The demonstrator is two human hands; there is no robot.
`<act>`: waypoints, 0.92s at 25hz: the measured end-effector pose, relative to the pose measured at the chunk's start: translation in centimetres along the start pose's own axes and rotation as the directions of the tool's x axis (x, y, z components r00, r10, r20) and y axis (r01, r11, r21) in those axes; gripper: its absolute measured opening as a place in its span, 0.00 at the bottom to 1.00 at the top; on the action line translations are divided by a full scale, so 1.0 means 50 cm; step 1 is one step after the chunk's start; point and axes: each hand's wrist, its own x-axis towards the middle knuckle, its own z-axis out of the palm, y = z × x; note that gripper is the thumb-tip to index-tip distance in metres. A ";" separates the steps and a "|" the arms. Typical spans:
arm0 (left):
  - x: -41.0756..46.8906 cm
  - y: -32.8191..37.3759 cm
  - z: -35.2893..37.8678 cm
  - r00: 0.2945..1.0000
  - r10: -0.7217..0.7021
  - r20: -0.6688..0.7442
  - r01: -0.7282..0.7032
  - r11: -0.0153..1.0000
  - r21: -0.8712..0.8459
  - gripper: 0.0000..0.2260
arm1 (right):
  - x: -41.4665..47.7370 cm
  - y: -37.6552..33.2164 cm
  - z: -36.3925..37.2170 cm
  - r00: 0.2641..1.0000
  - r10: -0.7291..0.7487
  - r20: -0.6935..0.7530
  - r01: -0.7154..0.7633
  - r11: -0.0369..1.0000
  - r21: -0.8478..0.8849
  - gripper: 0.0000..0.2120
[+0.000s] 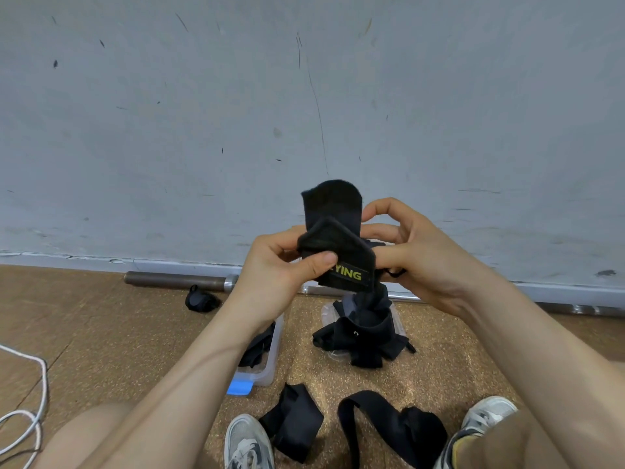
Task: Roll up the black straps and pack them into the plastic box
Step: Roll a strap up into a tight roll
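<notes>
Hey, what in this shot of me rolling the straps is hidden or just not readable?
Head view only:
- Lettering on the held strap: the thumb of the left hand covers its start, so only YING shows.
- Plastic box: the left forearm hides most of it, so how full it is stays unclear.
- Clear plastic under the strap pile: mostly covered; lid or box, cannot tell.
- White cable: cut off by the left edge.

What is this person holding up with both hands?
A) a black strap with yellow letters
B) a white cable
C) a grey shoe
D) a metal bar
A: the left hand and the right hand both grip a black strap above the floor, and yellow letters reading "YING" show on its lower edge.
</notes>
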 end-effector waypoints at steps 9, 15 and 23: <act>0.001 0.020 0.006 0.954 0.301 0.008 -0.266 0.831 0.489 0.10 | 0.016 0.028 0.009 0.990 0.138 0.038 -0.140 0.989 0.057 0.07; -0.020 0.030 -0.004 0.870 0.373 0.323 -0.491 0.597 0.635 0.02 | 0.026 0.044 0.008 0.994 0.022 -0.107 -0.041 0.982 -0.183 0.14; 0.009 0.020 0.001 0.985 0.153 -0.078 -0.116 0.928 0.353 0.05 | 0.007 0.030 0.033 0.963 -0.266 -0.048 0.236 0.914 -0.330 0.20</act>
